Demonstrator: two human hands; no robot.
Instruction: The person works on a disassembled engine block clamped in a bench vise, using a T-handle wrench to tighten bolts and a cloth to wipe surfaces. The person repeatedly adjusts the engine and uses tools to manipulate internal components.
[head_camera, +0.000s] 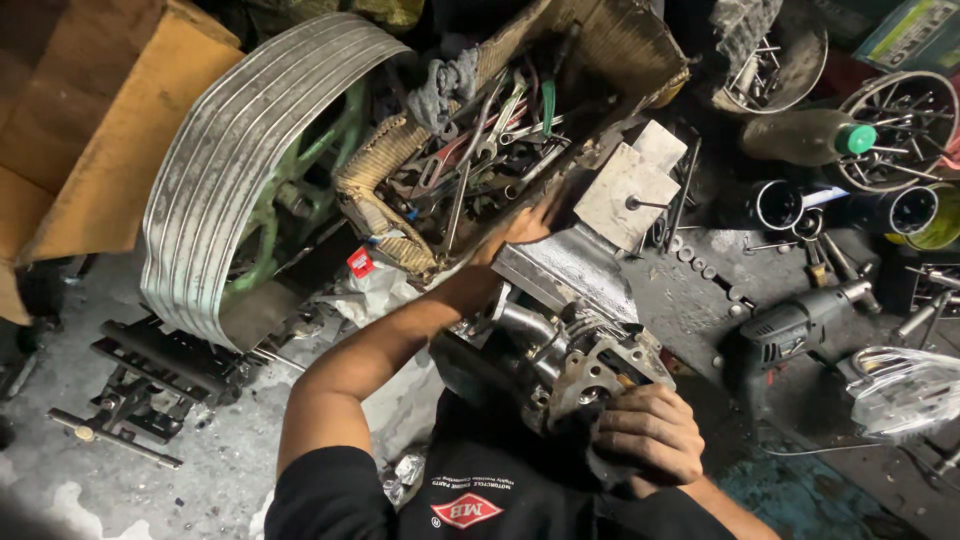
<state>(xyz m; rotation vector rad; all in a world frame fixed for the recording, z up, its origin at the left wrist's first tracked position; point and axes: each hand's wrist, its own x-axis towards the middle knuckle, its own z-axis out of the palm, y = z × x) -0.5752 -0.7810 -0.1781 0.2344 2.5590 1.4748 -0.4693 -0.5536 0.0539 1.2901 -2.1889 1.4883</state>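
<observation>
Engine casing (590, 365), grey cast metal, grimy, with a round bore, sits on the floor before the person. Right hand (648, 432) clenches its near edge; left hand (520, 228) reaches into a woven tool basket (385, 165), grip hidden.

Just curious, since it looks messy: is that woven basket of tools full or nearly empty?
Full. The woven basket is crammed with wrenches and pliers piled to its rim, and the left hand touches its edge.
</observation>
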